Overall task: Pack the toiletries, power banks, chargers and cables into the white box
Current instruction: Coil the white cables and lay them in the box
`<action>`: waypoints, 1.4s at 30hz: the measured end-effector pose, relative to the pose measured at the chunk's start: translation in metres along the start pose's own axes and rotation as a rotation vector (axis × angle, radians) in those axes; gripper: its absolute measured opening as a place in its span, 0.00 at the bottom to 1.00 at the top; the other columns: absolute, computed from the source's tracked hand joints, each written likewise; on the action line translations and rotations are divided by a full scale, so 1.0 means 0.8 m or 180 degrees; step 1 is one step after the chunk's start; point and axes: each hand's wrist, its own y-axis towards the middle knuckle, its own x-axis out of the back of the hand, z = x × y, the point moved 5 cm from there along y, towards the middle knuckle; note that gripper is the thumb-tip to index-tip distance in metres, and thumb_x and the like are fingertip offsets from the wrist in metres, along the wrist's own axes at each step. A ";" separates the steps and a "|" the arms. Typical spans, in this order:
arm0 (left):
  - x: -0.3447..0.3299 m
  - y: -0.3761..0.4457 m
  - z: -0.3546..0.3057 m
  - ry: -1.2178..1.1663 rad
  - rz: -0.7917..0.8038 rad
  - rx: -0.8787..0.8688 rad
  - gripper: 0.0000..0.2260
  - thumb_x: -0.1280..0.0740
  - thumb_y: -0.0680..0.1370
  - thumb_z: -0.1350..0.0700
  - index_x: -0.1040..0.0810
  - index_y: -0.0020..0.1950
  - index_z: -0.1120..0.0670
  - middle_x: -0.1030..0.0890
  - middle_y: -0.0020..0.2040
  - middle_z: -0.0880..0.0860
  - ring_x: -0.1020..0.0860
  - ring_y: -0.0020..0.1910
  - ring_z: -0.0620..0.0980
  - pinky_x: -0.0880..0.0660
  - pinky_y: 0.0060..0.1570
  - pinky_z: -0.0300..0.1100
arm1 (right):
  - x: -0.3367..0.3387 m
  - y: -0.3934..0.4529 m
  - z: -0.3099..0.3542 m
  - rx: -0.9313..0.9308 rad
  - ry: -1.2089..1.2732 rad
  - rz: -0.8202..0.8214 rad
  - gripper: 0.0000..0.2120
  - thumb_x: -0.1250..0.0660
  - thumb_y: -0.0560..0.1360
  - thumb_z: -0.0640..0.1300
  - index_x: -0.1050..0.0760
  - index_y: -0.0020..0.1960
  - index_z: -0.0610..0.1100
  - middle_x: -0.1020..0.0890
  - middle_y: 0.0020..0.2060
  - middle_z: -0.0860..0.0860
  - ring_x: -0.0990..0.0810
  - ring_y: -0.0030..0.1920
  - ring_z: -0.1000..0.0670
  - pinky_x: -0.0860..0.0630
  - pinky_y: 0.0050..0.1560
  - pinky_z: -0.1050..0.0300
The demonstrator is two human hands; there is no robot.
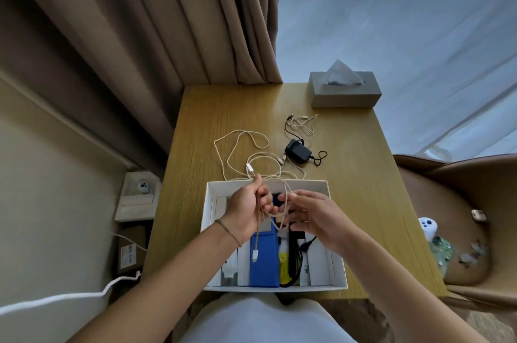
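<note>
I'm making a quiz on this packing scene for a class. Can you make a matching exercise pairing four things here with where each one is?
Things:
1. long white charging cable
2. black plug-in charger with its thin black cord
3. grey rectangular tissue box
4. blue rectangular box

Places:
A. far right corner of the wooden table
B. inside the white cardboard box
C. gripped in the left hand, loops trailing onto the table
D. on the table between the white cardboard box and the grey rectangular tissue box

Pairs: 1-C, 2-D, 3-A, 4-B
</note>
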 end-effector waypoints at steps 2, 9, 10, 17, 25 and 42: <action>0.004 0.002 0.012 0.0056 -0.0251 0.0053 0.22 0.47 0.86 0.49 0.34 0.34 0.55 0.30 0.30 0.55 0.29 0.30 0.52 0.26 0.43 0.48 | 0.008 0.000 -0.001 0.0070 -0.0096 -0.0152 0.10 0.36 0.82 0.39 0.20 0.56 0.34 0.16 0.41 0.41 0.18 0.36 0.47 0.20 0.34 0.58; 0.009 0.003 0.063 0.0876 -0.0532 0.0553 0.13 0.43 0.83 0.58 0.28 0.40 0.57 0.20 0.38 0.58 0.21 0.39 0.53 0.24 0.54 0.51 | 0.031 0.006 -0.015 0.0048 -0.1064 -0.0643 0.06 0.35 0.81 0.39 0.20 0.47 0.40 0.17 0.29 0.49 0.19 0.29 0.51 0.22 0.31 0.59; 0.009 0.005 0.067 0.1471 -0.0538 0.0534 0.12 0.42 0.83 0.59 0.26 0.40 0.57 0.22 0.37 0.57 0.23 0.38 0.51 0.25 0.48 0.47 | 0.036 0.006 -0.016 0.0073 -0.1283 -0.0759 0.07 0.35 0.80 0.39 0.20 0.46 0.40 0.18 0.28 0.49 0.20 0.28 0.52 0.22 0.31 0.58; 0.008 0.035 0.087 0.3521 -0.0353 0.0460 0.10 0.40 0.81 0.57 0.25 0.40 0.55 0.29 0.33 0.53 0.33 0.31 0.50 0.37 0.33 0.43 | 0.050 0.005 -0.016 0.0299 -0.3602 -0.1262 0.08 0.36 0.79 0.43 0.19 0.46 0.43 0.15 0.36 0.47 0.16 0.36 0.46 0.17 0.40 0.48; 0.005 0.056 0.104 0.3334 -0.0374 0.0545 0.07 0.37 0.80 0.58 0.25 0.42 0.55 0.27 0.36 0.54 0.29 0.31 0.51 0.31 0.31 0.40 | 0.051 -0.013 -0.001 0.0903 -0.3790 -0.1596 0.11 0.37 0.78 0.45 0.18 0.56 0.47 0.16 0.50 0.51 0.19 0.48 0.50 0.21 0.50 0.51; -0.018 0.013 0.044 0.5678 -0.0048 -0.0868 0.14 0.41 0.80 0.45 0.19 0.51 0.50 0.18 0.46 0.50 0.20 0.45 0.51 0.21 0.45 0.47 | 0.049 -0.001 0.006 0.1192 -0.3480 -0.1456 0.09 0.35 0.79 0.43 0.17 0.53 0.51 0.17 0.44 0.58 0.20 0.40 0.61 0.24 0.38 0.66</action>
